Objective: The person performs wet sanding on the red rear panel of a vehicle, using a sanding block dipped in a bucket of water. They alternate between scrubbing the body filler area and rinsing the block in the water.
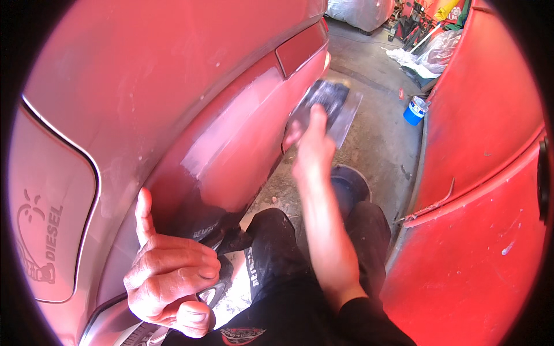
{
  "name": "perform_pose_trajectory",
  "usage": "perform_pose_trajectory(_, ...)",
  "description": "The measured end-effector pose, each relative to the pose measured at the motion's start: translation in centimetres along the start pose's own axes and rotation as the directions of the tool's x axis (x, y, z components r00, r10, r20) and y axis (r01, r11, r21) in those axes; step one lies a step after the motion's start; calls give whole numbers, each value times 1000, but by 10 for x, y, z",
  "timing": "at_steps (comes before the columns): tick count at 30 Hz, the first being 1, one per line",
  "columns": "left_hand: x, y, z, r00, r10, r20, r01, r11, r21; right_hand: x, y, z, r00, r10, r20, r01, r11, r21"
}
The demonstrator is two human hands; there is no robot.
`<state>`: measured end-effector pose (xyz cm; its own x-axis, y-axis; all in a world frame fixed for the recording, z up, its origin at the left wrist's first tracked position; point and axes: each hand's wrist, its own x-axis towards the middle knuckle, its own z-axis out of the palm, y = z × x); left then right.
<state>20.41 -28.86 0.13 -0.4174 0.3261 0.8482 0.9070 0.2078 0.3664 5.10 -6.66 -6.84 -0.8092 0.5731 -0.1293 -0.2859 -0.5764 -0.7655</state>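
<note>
My left hand (170, 277) is at the lower left, beside the car's bumper. Its index finger sticks up while the other fingers curl in; nothing shows in them, and the thumb is hard to make out. My right hand (311, 144) reaches forward along the bumper, closed on a wide flat spreader (349, 118). This tool looks dark in its middle with a pale, thin edge; motion smears it. On the red car bumper (231, 179), close to the spreader, lies a long pale pink patch (234, 124), glossy in the light.
A dark bucket (350, 179) stands by my right knee. Red panels (473, 242) wall in the right side of a narrow concrete aisle (381, 150). Farther along are a blue can (415, 111), plastic sheeting (441, 49) and a covered vehicle (360, 11).
</note>
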Motion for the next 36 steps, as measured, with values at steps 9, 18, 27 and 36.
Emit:
perform_pose_trajectory(9, 4, 4, 39, 984, -3, -176, 48, 967, 250, 54, -21, -97, 993, -115, 28, 114, 993, 32)
perform_pose_trajectory(18, -44, -30, 150, 875, -479, 67, 480, 877, -1, 114, -1, -247, 881, 144, 451, 439, 113, -892)
perform_pose_trajectory(27, -122, -164, 316, 71, -917, 392, 918, -94, -386, 76, 56, -269, 811, -21, 585, 549, 373, -748)
perform_pose_trajectory(36, -92, -180, 344, 300, -832, 466, 736, -109, -668, 65, 45, -263, 680, -57, 731, 678, 426, -598)
